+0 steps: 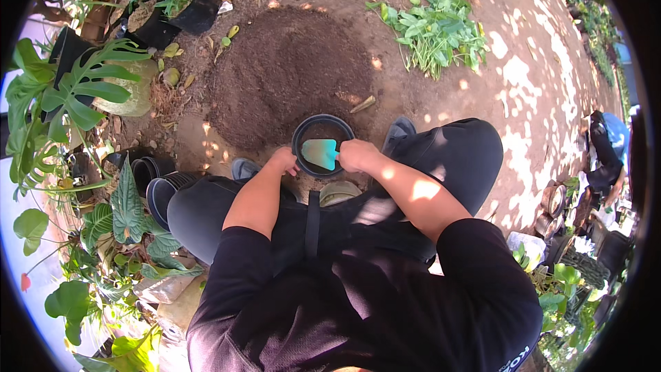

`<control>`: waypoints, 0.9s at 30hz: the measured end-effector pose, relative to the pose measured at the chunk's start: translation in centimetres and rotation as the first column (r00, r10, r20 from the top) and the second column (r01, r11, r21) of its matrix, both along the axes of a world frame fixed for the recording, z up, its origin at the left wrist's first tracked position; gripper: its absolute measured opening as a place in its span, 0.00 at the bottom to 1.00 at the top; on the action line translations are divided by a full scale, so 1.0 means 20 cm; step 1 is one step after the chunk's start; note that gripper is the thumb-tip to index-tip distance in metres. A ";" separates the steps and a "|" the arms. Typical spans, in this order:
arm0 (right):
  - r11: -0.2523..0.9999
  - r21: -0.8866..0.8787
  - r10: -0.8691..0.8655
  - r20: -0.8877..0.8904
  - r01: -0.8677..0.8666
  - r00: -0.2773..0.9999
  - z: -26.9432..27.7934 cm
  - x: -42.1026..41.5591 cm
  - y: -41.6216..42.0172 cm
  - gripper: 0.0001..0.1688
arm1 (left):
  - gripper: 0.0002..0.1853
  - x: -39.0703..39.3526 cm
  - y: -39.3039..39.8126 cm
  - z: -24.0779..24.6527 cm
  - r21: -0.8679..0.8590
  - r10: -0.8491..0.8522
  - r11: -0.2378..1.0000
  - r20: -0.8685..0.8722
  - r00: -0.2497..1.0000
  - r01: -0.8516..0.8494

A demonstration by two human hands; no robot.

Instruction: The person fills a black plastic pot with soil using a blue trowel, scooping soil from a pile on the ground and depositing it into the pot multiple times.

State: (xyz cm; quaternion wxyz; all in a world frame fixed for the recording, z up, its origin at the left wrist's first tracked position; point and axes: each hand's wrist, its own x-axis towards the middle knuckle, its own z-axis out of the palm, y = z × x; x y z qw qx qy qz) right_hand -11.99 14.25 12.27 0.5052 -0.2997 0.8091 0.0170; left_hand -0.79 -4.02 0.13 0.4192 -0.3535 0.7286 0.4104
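Observation:
A round black plastic plant pot [298,133] stands on the ground between my feet, with soil visible inside. My right hand [358,155] is closed around the handle of a turquoise hand trowel [319,154], whose soil-smeared blade lies over the pot's opening and points left. At the pot's left side is my left hand [283,160], its fingers by the rim; whether they grip it is hard to tell. Just beyond the pot spreads a broad mound of dark soil [294,62].
Leafy green cuttings [439,31] lie at the upper right. Nested black pots [168,191] sit beside my left knee, near a large-leaved monstera [98,82]. Black grow bags [199,10] line the upper left. Another person [607,150] is at the far right.

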 end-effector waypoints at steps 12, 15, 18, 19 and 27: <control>0.976 0.008 0.218 -0.113 -0.218 0.969 0.00 -0.03 0.05 0.13 | 0.15 -0.01 0.00 -0.08 0.007 -0.028 1.000 0.100 0.995 0.028; 0.975 -0.025 0.213 -0.147 -0.219 0.966 0.04 -0.05 0.03 0.15 | 0.15 0.00 0.00 -0.08 -0.014 0.013 1.000 0.085 0.996 -0.012; 0.991 -0.037 0.124 -0.159 -0.131 0.979 -0.06 -0.01 0.05 0.14 | 0.14 -0.03 0.03 -0.06 -0.060 -0.005 0.998 0.066 0.998 0.009; 0.996 -0.030 0.077 -0.156 -0.083 0.985 -0.08 -0.01 0.05 0.18 | 0.14 -0.05 0.04 -0.06 -0.078 -0.024 0.997 0.059 0.998 0.028; 0.999 -0.027 -0.038 -0.071 0.036 0.997 -0.03 -0.05 -0.01 0.18 | 0.11 -0.04 0.06 -0.08 -0.137 0.004 0.990 0.122 0.993 0.013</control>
